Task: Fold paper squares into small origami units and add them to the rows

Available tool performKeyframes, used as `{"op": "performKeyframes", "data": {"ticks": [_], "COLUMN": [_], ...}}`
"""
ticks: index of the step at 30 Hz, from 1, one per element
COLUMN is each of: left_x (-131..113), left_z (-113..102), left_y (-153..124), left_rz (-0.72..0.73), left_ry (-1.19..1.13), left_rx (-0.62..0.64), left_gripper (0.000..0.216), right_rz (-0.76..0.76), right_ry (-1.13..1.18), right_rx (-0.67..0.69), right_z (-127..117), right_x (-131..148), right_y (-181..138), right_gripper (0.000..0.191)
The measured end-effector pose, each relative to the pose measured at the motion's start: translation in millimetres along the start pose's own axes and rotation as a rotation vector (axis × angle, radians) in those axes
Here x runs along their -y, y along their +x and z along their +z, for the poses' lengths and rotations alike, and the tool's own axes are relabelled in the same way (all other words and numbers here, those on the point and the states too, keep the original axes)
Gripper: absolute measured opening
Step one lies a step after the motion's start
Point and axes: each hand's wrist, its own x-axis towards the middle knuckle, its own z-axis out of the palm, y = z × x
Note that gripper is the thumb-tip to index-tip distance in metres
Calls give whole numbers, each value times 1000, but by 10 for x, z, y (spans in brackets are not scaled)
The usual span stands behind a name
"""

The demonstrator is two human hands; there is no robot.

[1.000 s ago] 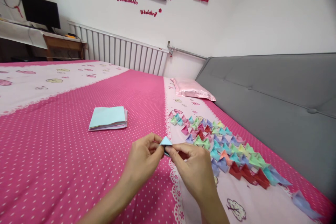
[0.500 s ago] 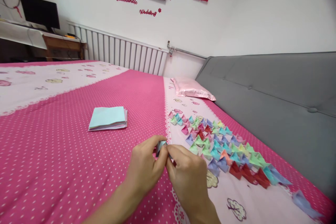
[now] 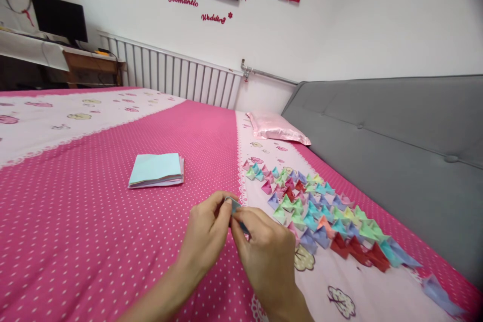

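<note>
Bedding (image 3: 113,241) spreads far; left hand (image 3: 205,226) and right hand (image 3: 266,246) pinch folded paper (image 3: 234,206), probably light, creasable, tearable: best gripped by edges.

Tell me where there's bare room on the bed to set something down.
Bare bedspread lies between the paper stack and the pink pillow, and left of that stack. It's crowded beside the right hand, where folded paper boats sit close together.
</note>
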Motion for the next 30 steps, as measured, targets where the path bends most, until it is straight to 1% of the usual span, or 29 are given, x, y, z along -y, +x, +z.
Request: {"op": "performKeyframes", "data": {"ticks": [2,6,10,14,18,24,26,30], "left_x": [1,-2,-14,-41,-60,-45,-22,40], "left_z": [-11,-21,-28,-44,-52,-53,-52,-48], "left_y": [15,41,48,48,45,49,53,49], "left_rz": [-28,-107,-148,-170,-178,-124,-97,-27], "left_ry": [-79,-212,-289,-324,-318,-285,-248,-75], "left_rx": [45,103,128,117,152,194,179,92], "left_gripper": [26,25,24,22,23,25,26,23], "right_rz": [1,27,45,11,6,-4,0,-8], "right_ry": [40,160,202,243,234,247,265,224], "right_rx": [3,99,132,149,157,152,167,187], "right_z": [-4,-20,-37,-40,-42,-61,-59,-30], "right_x": [-9,-47,-84,-100,-106,-119,-126,-127], "right_y": [12,41,62,73,80,98,97,77], "right_gripper": [14,11,10,10,9,10,9,9]}}
